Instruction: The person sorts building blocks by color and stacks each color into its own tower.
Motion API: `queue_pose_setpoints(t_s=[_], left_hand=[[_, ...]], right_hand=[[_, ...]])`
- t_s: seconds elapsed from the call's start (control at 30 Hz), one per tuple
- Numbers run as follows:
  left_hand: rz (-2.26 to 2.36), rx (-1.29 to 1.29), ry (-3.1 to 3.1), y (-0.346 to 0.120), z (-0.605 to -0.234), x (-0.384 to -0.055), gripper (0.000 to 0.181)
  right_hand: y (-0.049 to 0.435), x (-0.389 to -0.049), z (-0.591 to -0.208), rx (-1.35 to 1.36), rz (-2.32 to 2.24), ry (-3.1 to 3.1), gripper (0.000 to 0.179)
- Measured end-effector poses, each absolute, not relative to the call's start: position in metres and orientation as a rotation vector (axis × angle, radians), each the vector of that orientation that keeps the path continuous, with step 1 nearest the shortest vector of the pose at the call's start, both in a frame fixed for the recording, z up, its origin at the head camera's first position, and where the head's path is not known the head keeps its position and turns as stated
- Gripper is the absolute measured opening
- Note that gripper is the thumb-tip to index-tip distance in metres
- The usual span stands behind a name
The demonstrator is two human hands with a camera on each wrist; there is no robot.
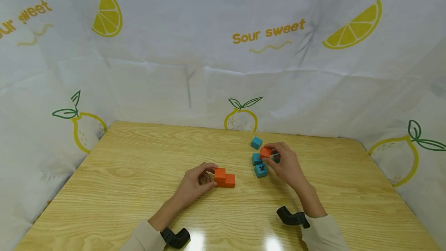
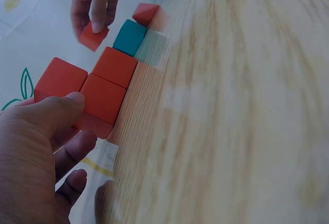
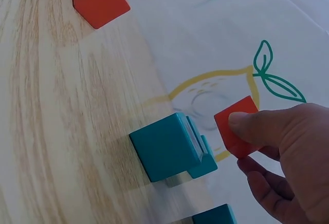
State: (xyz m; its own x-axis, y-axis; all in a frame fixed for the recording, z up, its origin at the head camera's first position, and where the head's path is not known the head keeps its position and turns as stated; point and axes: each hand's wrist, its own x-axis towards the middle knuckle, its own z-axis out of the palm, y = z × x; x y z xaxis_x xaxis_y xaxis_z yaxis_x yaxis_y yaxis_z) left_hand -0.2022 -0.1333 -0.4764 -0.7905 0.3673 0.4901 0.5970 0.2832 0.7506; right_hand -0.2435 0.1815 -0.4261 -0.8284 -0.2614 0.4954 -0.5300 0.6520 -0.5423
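Note:
My left hand point(image 1: 196, 181) pinches the left side of a small stack of orange cubes, thumb near, fingers beyond. An upper orange cube point(image 1: 220, 173) sits on a lower one, with another orange cube point(image 1: 230, 181) beside it on the table. In the left wrist view the thumb touches the stack where the cubes meet; the far fingertips are hidden. To the right, my right hand point(image 1: 287, 165) holds an orange cube point(image 3: 237, 126) between thumb and fingers, raised above the blue cubes. One blue cube point(image 1: 260, 171) bears a dark X. Another blue cube point(image 1: 256, 159) is partly covered by the held cube.
A separate blue cube point(image 1: 256, 143) lies farther back. Another marked cube point(image 1: 277, 158) is partly hidden behind the right hand's fingers. The wooden table point(image 1: 146, 146) ends at a white lemon-printed cloth point(image 1: 174, 92). A black curved piece point(image 1: 292, 218) sits at the right wrist.

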Motion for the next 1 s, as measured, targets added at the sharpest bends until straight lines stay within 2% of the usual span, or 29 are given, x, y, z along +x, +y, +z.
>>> queue_pose_setpoints(t_s=[1.0], left_hand=[[-1.512,-0.897,-2.327,-0.134,-0.478,-0.204,0.042]], right_hand=[[0.149,-0.236,-0.429,0.869,1.221,-2.453,0.041]])
